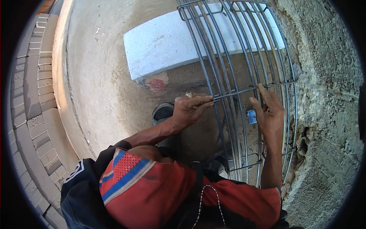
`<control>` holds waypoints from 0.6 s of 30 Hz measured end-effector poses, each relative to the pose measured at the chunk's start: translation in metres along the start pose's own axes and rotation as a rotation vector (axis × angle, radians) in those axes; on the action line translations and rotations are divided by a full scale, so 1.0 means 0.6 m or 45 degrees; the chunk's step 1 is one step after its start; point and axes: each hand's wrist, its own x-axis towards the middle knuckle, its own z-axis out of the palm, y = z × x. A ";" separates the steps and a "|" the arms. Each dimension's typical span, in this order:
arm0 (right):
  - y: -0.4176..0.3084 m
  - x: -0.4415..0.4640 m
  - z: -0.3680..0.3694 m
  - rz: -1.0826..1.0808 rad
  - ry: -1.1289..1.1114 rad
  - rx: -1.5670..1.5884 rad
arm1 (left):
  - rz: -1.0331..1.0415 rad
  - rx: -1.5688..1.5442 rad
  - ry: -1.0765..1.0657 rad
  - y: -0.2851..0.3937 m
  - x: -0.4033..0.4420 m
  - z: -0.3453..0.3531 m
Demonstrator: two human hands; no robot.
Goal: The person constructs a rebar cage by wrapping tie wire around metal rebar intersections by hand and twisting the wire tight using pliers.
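A cage of long steel reinforcing bars (233, 72) runs from the upper middle down toward my body, with cross ties at its top and bottom. Across its middle lies a steel cross rod (240, 91). My left hand (188, 109), wearing a ring, pinches the rod's left end between thumb and fingers beside the outermost bar. Over the right part of the cage is my right hand (271, 112). Its index fingertip touches the rod, while the thumb stands apart and the other fingers are partly hidden.
A white slab (164, 42) lies beneath the cage's upper part. Close along the right runs a rough concrete wall (324, 95). A small blue packet (251, 116) is on the ground under the bars. Grey paving blocks (42, 133) lie beyond a kerb at left.
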 end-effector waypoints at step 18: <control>0.004 -0.071 0.067 0.075 -0.250 0.232 | -0.501 -0.297 -0.066 -0.021 -0.008 -0.020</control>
